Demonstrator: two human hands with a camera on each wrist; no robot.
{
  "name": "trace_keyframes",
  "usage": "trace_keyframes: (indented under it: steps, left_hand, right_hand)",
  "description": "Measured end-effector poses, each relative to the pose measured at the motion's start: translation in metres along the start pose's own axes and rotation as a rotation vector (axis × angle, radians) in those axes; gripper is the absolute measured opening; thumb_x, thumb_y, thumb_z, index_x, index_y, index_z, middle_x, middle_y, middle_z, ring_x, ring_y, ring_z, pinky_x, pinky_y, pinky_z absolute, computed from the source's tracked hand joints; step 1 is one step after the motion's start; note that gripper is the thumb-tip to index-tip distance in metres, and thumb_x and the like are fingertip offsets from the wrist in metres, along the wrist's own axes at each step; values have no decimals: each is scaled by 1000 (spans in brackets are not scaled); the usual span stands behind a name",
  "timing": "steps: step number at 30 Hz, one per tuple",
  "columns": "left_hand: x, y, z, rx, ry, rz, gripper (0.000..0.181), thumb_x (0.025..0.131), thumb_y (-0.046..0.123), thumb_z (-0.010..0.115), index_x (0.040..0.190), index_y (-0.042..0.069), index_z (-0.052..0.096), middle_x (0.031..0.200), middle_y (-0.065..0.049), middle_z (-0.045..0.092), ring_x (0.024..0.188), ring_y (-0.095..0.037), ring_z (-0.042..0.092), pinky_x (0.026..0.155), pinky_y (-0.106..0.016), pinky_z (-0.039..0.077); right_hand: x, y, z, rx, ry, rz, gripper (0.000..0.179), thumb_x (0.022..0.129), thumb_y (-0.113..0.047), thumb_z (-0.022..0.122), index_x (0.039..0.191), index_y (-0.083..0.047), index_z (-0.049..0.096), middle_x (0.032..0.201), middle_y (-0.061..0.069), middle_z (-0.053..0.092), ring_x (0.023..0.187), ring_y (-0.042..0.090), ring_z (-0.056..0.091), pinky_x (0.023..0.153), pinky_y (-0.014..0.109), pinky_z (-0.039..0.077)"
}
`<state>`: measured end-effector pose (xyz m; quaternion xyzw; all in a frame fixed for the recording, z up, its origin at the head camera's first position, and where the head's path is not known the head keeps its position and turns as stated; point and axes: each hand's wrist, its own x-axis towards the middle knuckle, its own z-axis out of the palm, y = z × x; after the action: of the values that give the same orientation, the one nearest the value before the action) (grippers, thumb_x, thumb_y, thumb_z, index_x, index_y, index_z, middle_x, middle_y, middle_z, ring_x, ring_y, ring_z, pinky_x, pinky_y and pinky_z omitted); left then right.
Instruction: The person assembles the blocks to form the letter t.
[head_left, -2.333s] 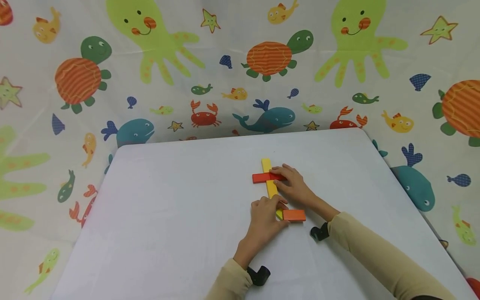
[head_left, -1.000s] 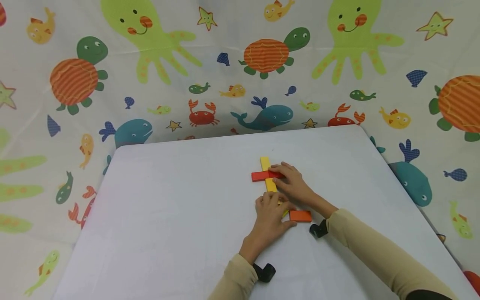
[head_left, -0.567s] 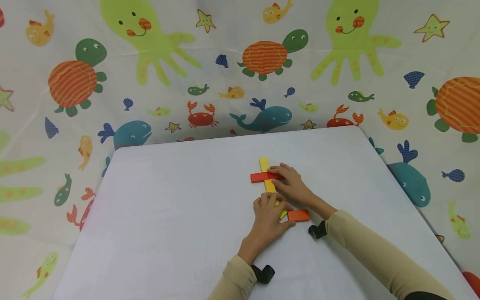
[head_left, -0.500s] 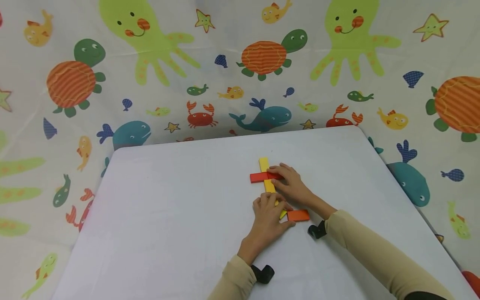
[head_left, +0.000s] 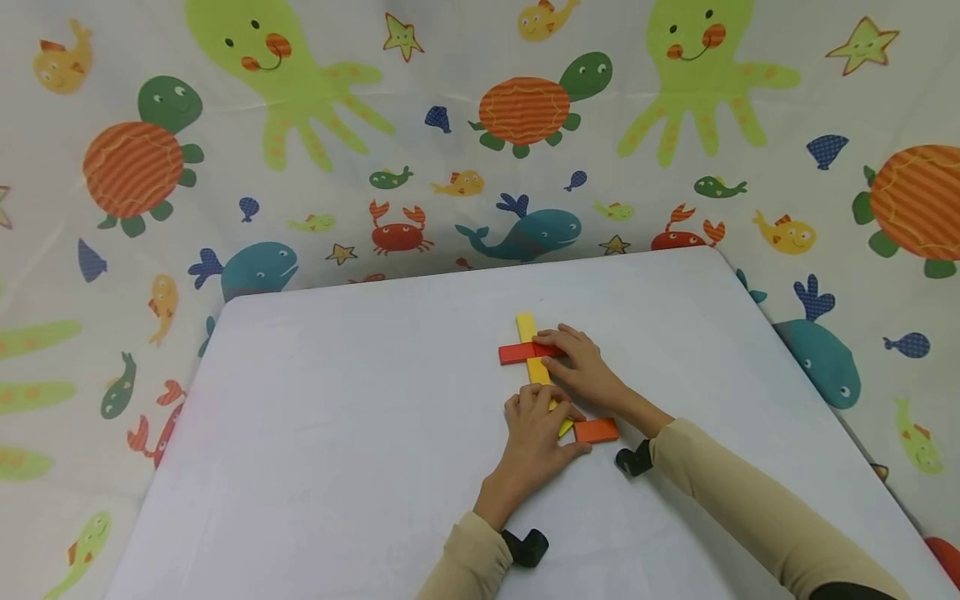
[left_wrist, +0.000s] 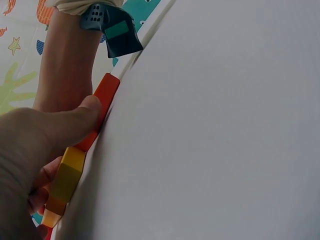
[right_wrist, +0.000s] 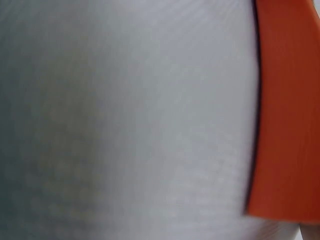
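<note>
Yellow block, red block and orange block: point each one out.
yellow block (head_left: 526,325): head view, its bare far end.
red block (head_left: 516,353): head view, its uncovered left half.
orange block (head_left: 597,431): head view, middle of its top face.

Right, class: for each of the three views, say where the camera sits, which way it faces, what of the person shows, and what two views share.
Head: worn high, facing forward and down at the white table; shows both sleeved forearms, left hand and right hand on the blocks.
Left wrist: low at the table surface, facing along it; shows the left thumb against the orange block, and the other forearm.
Right wrist: close to the table; no body part clearly shows.
Shared: head and left wrist both show the yellow block.
</note>
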<state>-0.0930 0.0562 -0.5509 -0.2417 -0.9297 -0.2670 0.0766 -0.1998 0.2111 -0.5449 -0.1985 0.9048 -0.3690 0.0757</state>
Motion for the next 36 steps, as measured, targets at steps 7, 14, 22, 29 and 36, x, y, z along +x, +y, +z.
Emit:
trace_keyframes:
  steps: [7,14,22,29,36]
  left_hand:
    - [1,1,-3,-21,-3,5,35,83,49,85,108,28,73,127,3,56,132,-22,39,107,-52,29]
    - [1,1,-3,-25,-14,4,35,84,50,85,109,28,73,129,3,56,133,-22,39,107,-52,29]
    - [1,-8,-9,-112,27,-24,33,91,40,80,120,26,69,132,2,58,129,-20,44,100,-45,34]
    - [0,-20,-17,-171,173,-117,25,92,23,78,116,21,70,121,1,64,108,-19,56,84,-33,37]
    - [-4,-25,-20,-184,156,-185,29,89,18,80,117,19,69,117,-1,63,104,-20,57,83,-33,38]
  right_hand:
    - [0,-1,-2,-2,4,14,47,105,-30,62,151,-23,54,162,4,49,162,35,17,126,71,6]
    - [0,0,-2,-6,10,12,48,104,-29,62,151,-21,55,161,6,49,161,37,18,125,73,6]
    - [-1,-1,-2,1,23,-9,47,104,-26,63,150,-19,56,160,8,50,161,39,20,125,73,7]
    - [-2,-3,-1,11,24,-12,47,103,-24,64,149,-19,56,160,8,50,160,39,20,127,70,6]
    - [-2,-4,-1,17,20,-14,46,104,-24,64,149,-19,57,160,8,51,161,38,20,128,68,5]
